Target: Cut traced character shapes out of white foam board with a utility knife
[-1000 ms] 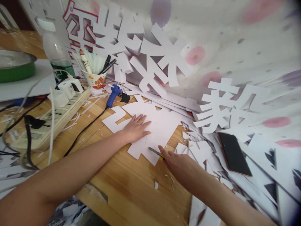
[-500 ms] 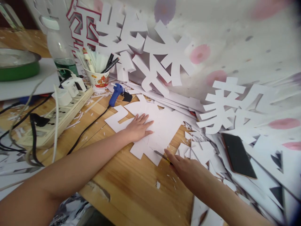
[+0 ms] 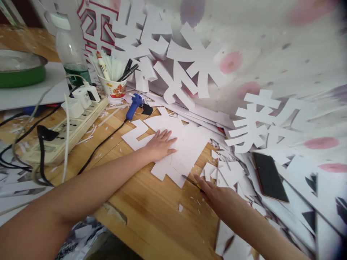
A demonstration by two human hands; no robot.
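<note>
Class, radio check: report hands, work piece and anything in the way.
Left hand flat on white sheet. Right hand gripping cutter, blade at sheet's near edge. Glue gun beyond; paper scraps at right.

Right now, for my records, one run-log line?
left hand: flat on white cutout | right hand: holding knife, blade at cutout's edge | glue gun: lying beyond cutout
</note>
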